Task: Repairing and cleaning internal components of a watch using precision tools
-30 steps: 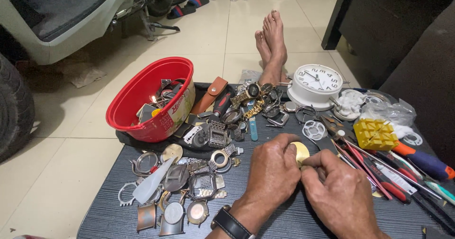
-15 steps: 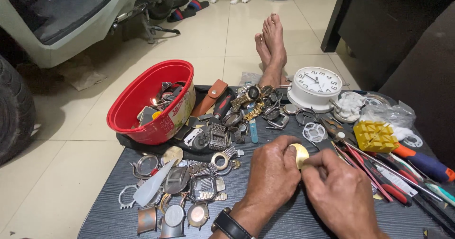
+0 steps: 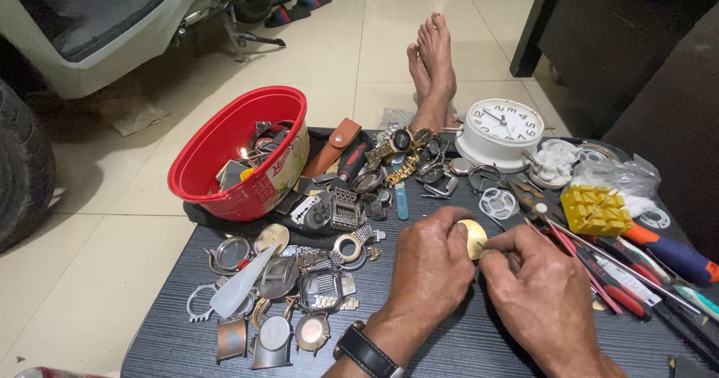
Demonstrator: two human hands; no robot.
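The left hand [image 3: 431,262] pinches a small round gold disc [image 3: 473,238] between thumb and fingers, just above the dark table [image 3: 464,348]. The right hand [image 3: 543,288] is curled shut beside it, fingertips touching the disc's edge — what it pinches is hidden. Watch cases [image 3: 299,288] lie to the left, a red bowl [image 3: 225,153] behind them.
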